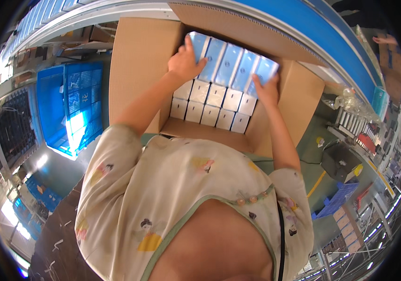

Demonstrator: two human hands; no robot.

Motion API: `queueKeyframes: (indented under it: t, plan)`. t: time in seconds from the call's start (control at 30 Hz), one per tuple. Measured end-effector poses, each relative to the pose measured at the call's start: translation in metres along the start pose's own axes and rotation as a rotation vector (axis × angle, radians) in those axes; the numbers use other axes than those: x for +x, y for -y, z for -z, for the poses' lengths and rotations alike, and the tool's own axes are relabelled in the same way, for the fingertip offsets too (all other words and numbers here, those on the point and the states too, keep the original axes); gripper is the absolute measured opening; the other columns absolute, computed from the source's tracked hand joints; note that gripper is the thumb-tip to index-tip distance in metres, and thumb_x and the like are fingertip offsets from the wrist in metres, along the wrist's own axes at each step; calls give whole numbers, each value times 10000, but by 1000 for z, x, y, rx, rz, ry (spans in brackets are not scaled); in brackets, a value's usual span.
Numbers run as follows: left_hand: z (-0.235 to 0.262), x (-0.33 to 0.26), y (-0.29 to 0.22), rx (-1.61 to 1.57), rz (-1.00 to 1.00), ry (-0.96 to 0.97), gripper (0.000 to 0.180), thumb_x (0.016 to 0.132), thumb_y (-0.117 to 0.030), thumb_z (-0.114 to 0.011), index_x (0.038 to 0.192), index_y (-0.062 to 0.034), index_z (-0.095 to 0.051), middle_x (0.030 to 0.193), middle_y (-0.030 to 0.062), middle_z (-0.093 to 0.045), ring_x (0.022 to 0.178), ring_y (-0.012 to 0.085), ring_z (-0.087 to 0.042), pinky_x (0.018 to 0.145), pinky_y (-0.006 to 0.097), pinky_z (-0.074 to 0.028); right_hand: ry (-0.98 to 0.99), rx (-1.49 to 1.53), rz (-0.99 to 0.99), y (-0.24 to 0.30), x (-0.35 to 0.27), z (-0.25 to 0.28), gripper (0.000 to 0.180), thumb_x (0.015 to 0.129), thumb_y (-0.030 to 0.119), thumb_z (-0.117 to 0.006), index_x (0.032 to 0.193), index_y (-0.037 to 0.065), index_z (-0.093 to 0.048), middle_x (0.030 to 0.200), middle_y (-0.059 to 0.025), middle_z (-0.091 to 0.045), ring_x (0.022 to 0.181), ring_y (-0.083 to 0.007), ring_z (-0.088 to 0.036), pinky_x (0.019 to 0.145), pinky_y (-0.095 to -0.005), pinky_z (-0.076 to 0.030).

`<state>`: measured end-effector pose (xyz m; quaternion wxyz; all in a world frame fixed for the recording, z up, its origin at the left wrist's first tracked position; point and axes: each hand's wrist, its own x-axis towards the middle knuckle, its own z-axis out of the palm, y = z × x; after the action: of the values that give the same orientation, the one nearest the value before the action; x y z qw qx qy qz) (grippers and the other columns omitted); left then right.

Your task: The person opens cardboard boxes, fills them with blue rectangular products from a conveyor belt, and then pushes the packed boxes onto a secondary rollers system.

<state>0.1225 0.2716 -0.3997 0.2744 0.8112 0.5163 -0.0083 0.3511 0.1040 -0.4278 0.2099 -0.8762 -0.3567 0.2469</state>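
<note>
A row of several blue-and-white small boxes (227, 64), side by side, is gripped at its two ends between my hands. My left hand (186, 61) presses on the left end with fingers over its edge and thumb on the near face. At the right end my right hand (267, 87) wraps round the side, thumb on top. The row lies over the far part of an open cardboard carton (145, 70). Nearer me inside the carton stand two rows of small white-ended boxes (210, 114). Whether the held row rests on anything beneath is hidden.
The carton's flaps stand spread to the sides and back. Behind it runs a blue conveyor (299, 30) with a metal rail. Left is a blue plastic crate (69, 105); right are a black bin (340, 160) and clear plastic wrap (350, 101). Another person's hand (385, 40) shows far right.
</note>
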Motion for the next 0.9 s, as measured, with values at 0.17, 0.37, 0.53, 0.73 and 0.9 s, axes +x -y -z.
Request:
queueKeyframes:
  t: [0.17,0.37,0.53,0.73,0.9]
  plan:
    - [-25,5,1,613,-276,-87,636,867,-429,-425,1352,-65,-232,1347,181,-286,1229,382,-289,976,470,-307,-17,-385,132,4,4,-15,723,830,434,-480,1357,49,-169,1340,-255,-261,1224,-430,-267,985,-501,-268]
    - [-16,41,-20,446,-151,239,540,854,-493,-376,1336,-256,-318,1394,112,-268,1249,380,-258,998,498,-259,328,-561,354,45,42,-15,461,871,481,-358,1319,399,-290,1444,-87,-148,1287,-443,-120,939,-696,-113]
    - [-24,130,-19,280,-256,558,461,874,-457,-361,1113,-123,-570,1129,135,-558,1048,294,-518,913,387,-372,642,-376,49,32,148,-53,530,890,469,-275,1212,109,-492,1290,-151,-428,1204,-313,-380,1012,-408,-267]
    - [-61,23,8,590,-318,93,454,859,-415,-407,1252,-188,-425,1203,148,-460,1094,327,-434,925,506,-294,240,-636,319,11,22,-30,581,798,318,-528,1334,250,-314,1393,-110,-280,1283,-346,-229,965,-635,-176]
    - [4,30,-27,359,-385,401,536,874,-452,-389,1322,-162,-342,1310,126,-409,1169,286,-432,933,422,-372,426,-359,353,-1,31,-33,574,796,304,-550,1313,146,-356,1290,-144,-430,1191,-328,-395,1001,-435,-300]
